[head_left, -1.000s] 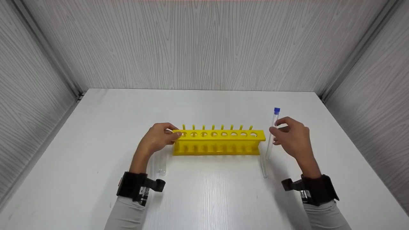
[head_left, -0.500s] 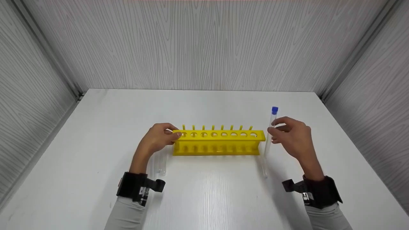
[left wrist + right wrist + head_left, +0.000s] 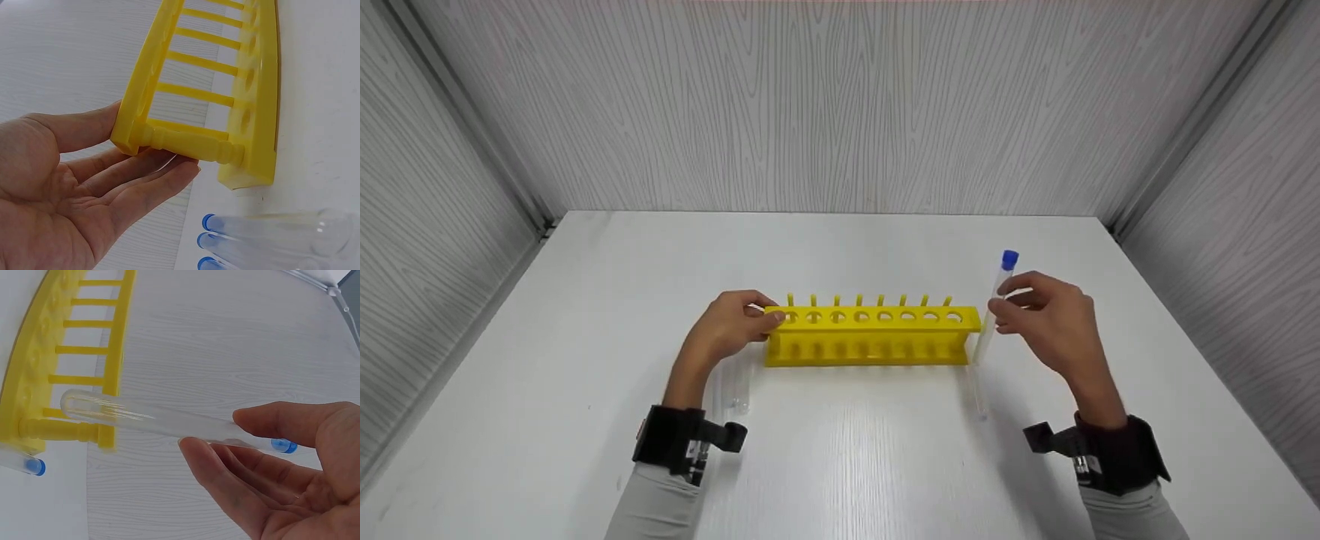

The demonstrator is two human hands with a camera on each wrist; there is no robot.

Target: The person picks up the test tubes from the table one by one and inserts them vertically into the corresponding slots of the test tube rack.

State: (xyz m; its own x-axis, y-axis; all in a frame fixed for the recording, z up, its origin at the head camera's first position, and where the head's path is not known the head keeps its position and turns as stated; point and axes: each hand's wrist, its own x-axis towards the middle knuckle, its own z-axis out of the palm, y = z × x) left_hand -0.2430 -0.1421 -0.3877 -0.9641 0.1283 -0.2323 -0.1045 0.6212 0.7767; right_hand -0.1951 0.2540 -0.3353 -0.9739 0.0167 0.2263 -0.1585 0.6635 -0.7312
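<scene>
A yellow test tube rack [image 3: 870,321] stands upright on the white table, its holes unfilled. My left hand [image 3: 735,321] grips the rack's left end, thumb on the top plate and fingers below it, as the left wrist view also shows. Beside the rack's right end, my right hand [image 3: 1050,319] pinches a clear test tube [image 3: 152,419] with a blue cap [image 3: 1009,259]. The tube leans slightly, cap up, and its rounded bottom hangs close by the rack's end post [image 3: 62,430].
Several capped test tubes [image 3: 264,230] lie on the table [image 3: 840,465] near my left wrist, partly behind the hand in the head view. Another tube [image 3: 978,394] lies by the rack's front right corner. Grey wood-grained panels [image 3: 840,105] enclose the back and sides.
The right hand has shifted the capped tube slightly left, nearer the rack, and the tube tilts a little more. My left hand and the rack stay in place.
</scene>
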